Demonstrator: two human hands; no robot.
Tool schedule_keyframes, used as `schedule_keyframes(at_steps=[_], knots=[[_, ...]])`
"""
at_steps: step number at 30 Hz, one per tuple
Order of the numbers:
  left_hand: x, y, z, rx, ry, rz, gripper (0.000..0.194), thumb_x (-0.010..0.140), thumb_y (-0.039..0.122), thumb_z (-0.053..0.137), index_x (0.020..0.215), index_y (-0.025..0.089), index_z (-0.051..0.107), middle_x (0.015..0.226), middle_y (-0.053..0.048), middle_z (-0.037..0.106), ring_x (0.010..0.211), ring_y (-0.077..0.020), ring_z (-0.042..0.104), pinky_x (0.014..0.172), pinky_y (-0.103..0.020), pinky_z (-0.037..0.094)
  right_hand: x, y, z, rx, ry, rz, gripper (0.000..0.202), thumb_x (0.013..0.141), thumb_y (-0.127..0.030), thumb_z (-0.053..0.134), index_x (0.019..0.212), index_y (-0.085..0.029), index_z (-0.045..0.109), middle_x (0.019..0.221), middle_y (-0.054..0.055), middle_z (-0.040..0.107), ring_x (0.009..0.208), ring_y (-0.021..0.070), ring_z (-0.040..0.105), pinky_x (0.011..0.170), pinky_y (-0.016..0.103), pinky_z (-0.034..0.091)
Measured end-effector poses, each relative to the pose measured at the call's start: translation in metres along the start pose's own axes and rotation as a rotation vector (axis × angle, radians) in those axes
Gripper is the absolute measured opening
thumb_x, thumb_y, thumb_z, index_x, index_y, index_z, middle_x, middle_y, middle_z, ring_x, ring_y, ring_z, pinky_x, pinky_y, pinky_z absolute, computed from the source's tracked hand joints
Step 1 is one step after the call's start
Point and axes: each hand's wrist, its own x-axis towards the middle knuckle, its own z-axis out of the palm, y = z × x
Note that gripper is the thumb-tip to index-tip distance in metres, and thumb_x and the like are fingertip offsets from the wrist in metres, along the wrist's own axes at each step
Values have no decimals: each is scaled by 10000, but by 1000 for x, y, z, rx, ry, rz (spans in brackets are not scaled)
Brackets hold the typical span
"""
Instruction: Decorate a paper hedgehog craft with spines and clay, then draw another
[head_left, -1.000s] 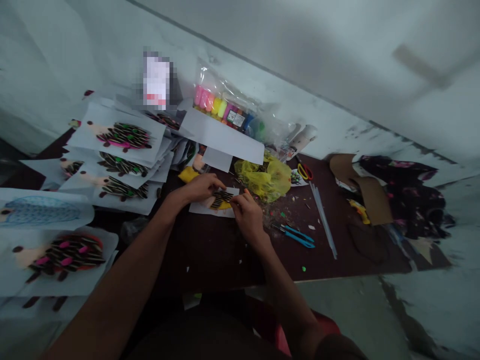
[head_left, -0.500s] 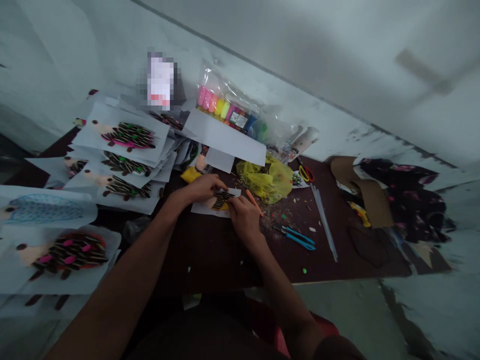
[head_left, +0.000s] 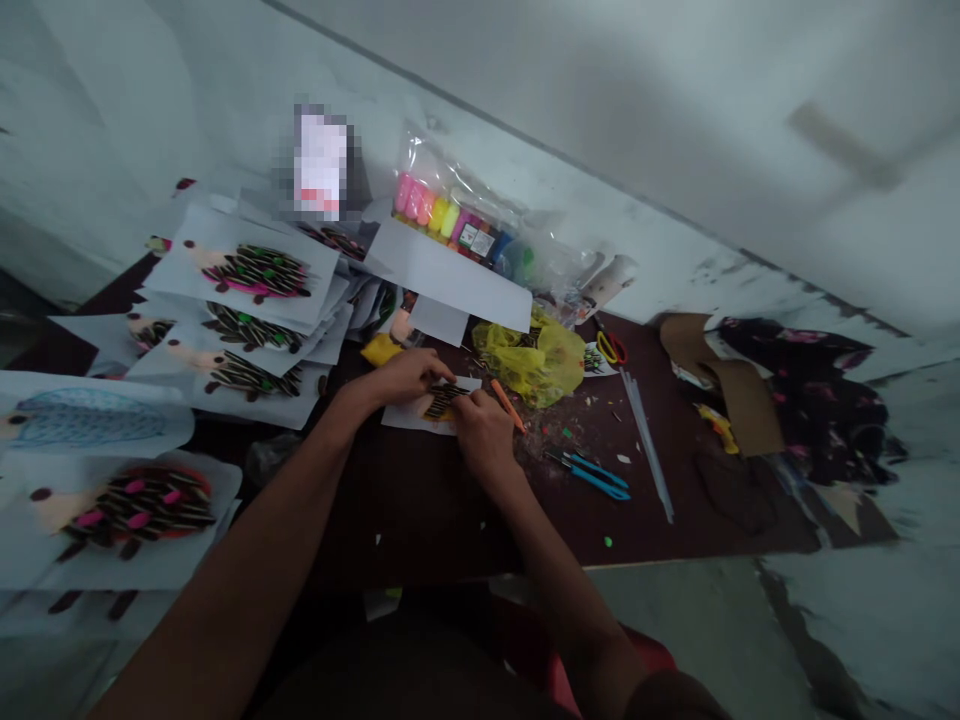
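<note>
Dk smooth table (head_left: 427,500) bore flat paper (head_left: 405,418) w/ slim striped pcs (head_left: 441,401), L hand (head_left: 409,375) half-curled far side, R hand (head_left: 486,432) bunched right, holds unclear.

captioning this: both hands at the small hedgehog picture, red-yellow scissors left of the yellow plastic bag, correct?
No: in the head view, the scissors lie right of the yellow plastic bag. The left hand and right hand are at the small hedgehog picture.

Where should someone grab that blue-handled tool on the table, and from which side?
Probably by its blue handles, from above and the right: the long handles extend rightward with nothing visible over them, while the slim dark end points left, toward the right hand.
</note>
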Motion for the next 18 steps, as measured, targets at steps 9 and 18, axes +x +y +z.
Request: schedule_keyframes(at_steps=[9,18], knots=[[-1,1,0,-17,0,-11,459,806,21,499,1108,220,781,982,-63,688,934,-175,624,846,-252,466,-2,-3,1,22,54,33,210,1006,-215,518,1049,-223,724,981,90,693,883,193,646,686,255,441],[0,6,1,15,34,-59,419,837,57,497,1112,213,772,1013,-75,697,891,-187,632,812,-278,480,14,40,-21,123,135,130,258,1013,-269,510,1050,-229,762,1036,69,711,912,185,635,733,250,423]])
